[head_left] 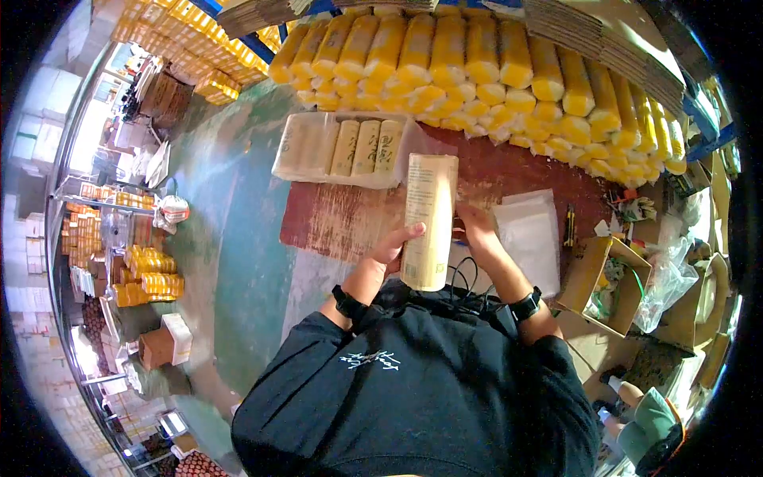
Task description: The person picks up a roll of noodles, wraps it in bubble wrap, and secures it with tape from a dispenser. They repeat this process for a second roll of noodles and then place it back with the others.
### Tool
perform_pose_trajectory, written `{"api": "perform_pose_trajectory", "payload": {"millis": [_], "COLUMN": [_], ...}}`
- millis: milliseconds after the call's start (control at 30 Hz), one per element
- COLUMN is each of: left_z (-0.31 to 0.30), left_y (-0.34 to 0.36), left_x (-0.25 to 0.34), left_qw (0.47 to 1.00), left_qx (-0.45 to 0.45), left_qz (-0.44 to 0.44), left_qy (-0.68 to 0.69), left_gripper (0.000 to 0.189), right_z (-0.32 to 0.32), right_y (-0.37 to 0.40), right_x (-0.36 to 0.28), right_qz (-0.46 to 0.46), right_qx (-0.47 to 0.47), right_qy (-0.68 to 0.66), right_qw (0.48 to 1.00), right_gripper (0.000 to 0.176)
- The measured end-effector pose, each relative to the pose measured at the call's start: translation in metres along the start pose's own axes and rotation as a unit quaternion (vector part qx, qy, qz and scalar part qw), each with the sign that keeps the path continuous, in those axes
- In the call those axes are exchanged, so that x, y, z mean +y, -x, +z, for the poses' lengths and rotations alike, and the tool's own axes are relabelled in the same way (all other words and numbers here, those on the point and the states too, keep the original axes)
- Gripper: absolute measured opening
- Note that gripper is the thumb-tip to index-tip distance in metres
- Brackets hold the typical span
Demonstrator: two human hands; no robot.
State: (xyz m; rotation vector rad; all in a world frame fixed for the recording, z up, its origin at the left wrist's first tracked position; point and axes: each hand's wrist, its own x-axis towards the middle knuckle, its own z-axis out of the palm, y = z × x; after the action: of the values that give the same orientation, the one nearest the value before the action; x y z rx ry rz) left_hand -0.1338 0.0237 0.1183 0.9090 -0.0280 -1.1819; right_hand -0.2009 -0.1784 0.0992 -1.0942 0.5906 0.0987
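My left hand (pixel 395 242) grips the lower left side of a tall beige cylindrical package (pixel 429 219), which stands upright over the red-brown table (pixel 334 215). On the package's right side my right hand (pixel 477 226) rests against it, fingers partly hidden behind it. A clear plastic bag (pixel 350 147) holding several similar beige cylinders lies flat on the table just beyond.
A wall of yellow cylindrical packs (pixel 477 71) is stacked at the table's far edge. A pile of white bags (pixel 528 234) lies to the right, an open cardboard box (pixel 608 282) beside it. Another person (pixel 648 421) sits at lower right. Green floor (pixel 230 238) and stacked goods lie left.
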Motion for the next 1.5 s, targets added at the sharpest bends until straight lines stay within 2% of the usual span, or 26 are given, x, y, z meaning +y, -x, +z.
{"api": "perform_pose_trajectory", "payload": {"millis": [167,267,367,467,500,600,633,700,733,833,933,967,1067,1100,1133,1200,1233,1300,1433,1500], "left_z": [0.000,-0.006,-0.014,-0.019,-0.022,-0.013,-0.009,-0.018,-0.023,-0.032,-0.037,-0.039,-0.043,-0.043,-0.041,-0.035,-0.034,-0.040,-0.052,-0.049], "left_y": [0.002,0.001,0.000,0.002,0.002,0.009,0.011,0.011,0.011,0.014,0.018,0.020,0.024,0.026,0.029,0.029,0.029,0.028,0.024,0.026], "left_x": [-0.002,-0.005,-0.009,-0.004,-0.004,0.007,0.011,0.008,0.007,0.010,0.013,0.014,0.023,0.030,0.033,0.034,0.035,0.040,0.040,0.043], "left_qw": [1.000,0.999,0.999,1.000,1.000,0.999,0.999,0.999,0.998,0.998,0.998,0.998,0.995,0.991,0.985,0.979,0.974,0.964,0.936,0.939], "left_qx": [0.005,0.024,0.028,0.007,-0.003,-0.038,-0.052,-0.030,-0.017,-0.036,-0.023,-0.026,-0.043,-0.052,-0.062,-0.040,-0.029,-0.012,0.003,0.034], "left_qz": [-0.014,-0.033,-0.037,-0.019,-0.017,-0.015,-0.014,-0.041,-0.052,-0.042,0.024,0.020,0.001,-0.011,-0.022,0.026,0.050,0.029,0.018,0.033], "left_qy": [-0.007,0.004,0.015,0.002,0.002,0.005,0.006,0.007,0.008,0.002,-0.048,-0.052,-0.093,-0.126,-0.159,-0.199,-0.219,-0.265,-0.351,-0.341], "left_gripper": [0.071,0.070,0.069,0.068,0.068,0.068,0.068,0.068,0.069,0.067,0.064,0.064,0.066,0.067,0.068,0.070,0.071,0.073,0.082,0.090], "right_z": [-0.017,-0.019,-0.036,-0.028,-0.020,-0.009,-0.004,0.003,0.004,0.013,-0.002,0.010,-0.003,0.005,0.009,0.014,0.015,0.015,0.013,0.013], "right_y": [-0.010,-0.015,-0.026,-0.012,-0.006,-0.021,-0.027,-0.044,-0.052,-0.040,-0.049,-0.033,-0.045,-0.041,-0.042,-0.046,-0.045,-0.046,-0.054,-0.049], "right_x": [0.012,-0.004,-0.002,-0.037,-0.044,-0.018,-0.001,0.026,0.041,0.020,0.019,-0.009,-0.011,-0.026,-0.030,-0.035,-0.034,-0.028,-0.013,-0.014], "right_qz": [-0.043,-0.070,-0.279,-0.230,-0.249,-0.278,-0.279,-0.221,-0.242,-0.188,-0.047,-0.034,-0.115,-0.077,-0.094,-0.133,-0.126,-0.115,-0.240,-0.295], "right_qx": [-0.036,0.098,0.201,0.274,0.261,0.173,0.168,0.080,0.056,-0.075,-0.005,0.033,0.025,0.055,0.071,0.102,0.102,0.100,0.081,0.062], "right_qy": [0.035,0.297,0.352,0.418,0.411,0.536,0.613,0.550,0.507,0.261,0.136,0.199,0.157,0.199,0.219,0.259,0.228,0.168,0.191,0.212], "right_qw": [0.998,0.947,0.871,0.835,0.837,0.778,0.720,0.801,0.825,0.944,0.990,0.979,0.981,0.975,0.969,0.951,0.960,0.974,0.948,0.930], "right_gripper": [0.026,0.025,0.024,0.023,0.022,0.022,0.022,0.022,0.024,0.026,0.025,0.024,0.025,0.026,0.025,0.025,0.024,0.024,0.021,0.017]}}
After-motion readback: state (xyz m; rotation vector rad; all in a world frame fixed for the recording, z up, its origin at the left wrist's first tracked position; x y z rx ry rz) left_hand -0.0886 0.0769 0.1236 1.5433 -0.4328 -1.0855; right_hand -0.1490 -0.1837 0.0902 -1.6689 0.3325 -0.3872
